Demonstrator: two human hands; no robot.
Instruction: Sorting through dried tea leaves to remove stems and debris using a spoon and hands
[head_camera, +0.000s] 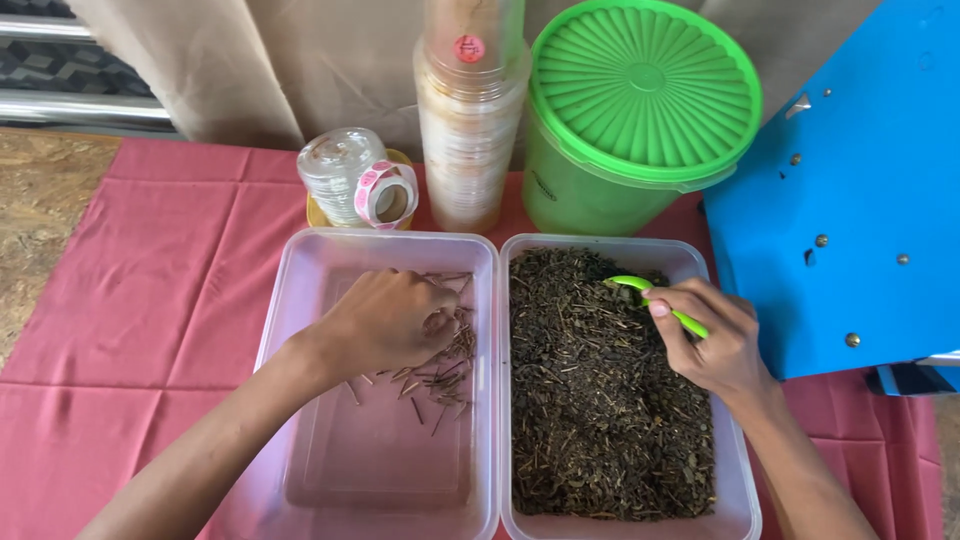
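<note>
Two clear plastic tubs sit side by side on a red cloth. The left tub (300, 300) holds a small scatter of thin brown stems (448, 372). My left hand (385, 320) rests inside it, fingers curled over the stems at its right side. The right tub (735, 480) is filled with dark dried leaves (600, 400). My right hand (710, 340) is over the upper right of that tub, gripping a bright green spoon (640, 286) whose bowl touches the leaves.
Behind the tubs stand a green lidded bucket (640, 110), a tall stack of clear cups (470, 120), a stack of clear lids (335, 175) and a roll of pink stickers (386, 194). A blue board (860, 190) lies at right. Red cloth (150, 300) spreads left.
</note>
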